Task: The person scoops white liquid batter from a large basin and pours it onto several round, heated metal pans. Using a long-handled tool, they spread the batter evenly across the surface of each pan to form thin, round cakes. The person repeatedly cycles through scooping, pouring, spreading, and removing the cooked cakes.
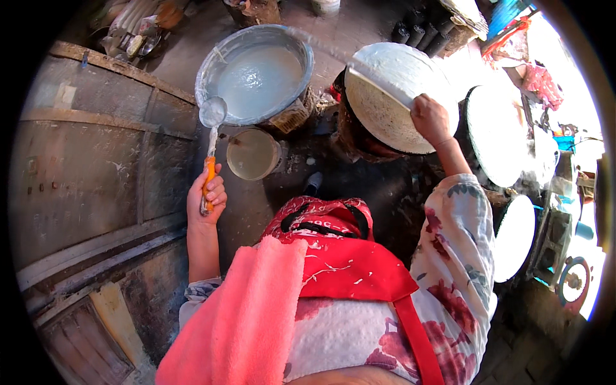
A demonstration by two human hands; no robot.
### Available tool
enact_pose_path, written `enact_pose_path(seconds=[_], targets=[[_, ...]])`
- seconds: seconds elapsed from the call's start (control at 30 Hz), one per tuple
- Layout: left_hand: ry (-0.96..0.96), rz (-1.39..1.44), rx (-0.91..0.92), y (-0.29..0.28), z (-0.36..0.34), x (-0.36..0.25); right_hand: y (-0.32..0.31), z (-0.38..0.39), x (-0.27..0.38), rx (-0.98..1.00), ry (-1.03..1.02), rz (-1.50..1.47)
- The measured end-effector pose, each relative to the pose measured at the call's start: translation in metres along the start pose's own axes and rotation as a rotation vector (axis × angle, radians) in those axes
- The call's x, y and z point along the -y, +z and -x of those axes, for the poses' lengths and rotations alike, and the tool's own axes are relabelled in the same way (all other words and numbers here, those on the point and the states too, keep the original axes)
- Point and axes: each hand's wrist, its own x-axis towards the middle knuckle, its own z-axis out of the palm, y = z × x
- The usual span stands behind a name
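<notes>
My left hand (215,196) is wrapped round the orange handle of a ladle (213,112). The ladle's whitish bowl is raised near the left rim of a wide basin (308,64) holding milky white liquid. Closed on the near end of a long, thin, pale stick (385,86), my right hand (430,119) is at the right side of a round drum top (401,125). The stick crosses above the drum top, and its far end is blurred. White material coats the far part of that top; the near part looks speckled. Below the basin sits a bucket (277,154) of cloudy liquid.
Two more round white tops (497,138), (515,237) stand along the right, near a handwheel (574,281). A wooden panel wall (83,173) runs down the left. Dark cylindrical pieces (423,35) lie at the back; utensils (138,42) crowd the far left.
</notes>
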Motion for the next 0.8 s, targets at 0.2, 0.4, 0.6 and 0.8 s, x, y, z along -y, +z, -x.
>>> enact_pose_path(seconds=[0.2, 0.4, 0.6, 0.8], targets=[[0.030, -0.018, 0.042, 0.012, 0.022, 0.009, -0.053, -0.016, -0.039, -0.198, 0.221, 0.047], [-0.016, -0.108, 0.076, 0.042, 0.015, 0.002, -0.118, 0.005, -0.102, -0.678, 0.345, 0.011], [-0.228, -0.346, 0.241, 0.107, -0.059, -0.005, -0.224, 0.103, -0.040, -0.755, 0.695, 0.306], [-0.556, -0.653, 0.521, 0.193, -0.143, 0.015, -0.232, 0.203, 0.089, -0.643, 0.998, 0.187]])
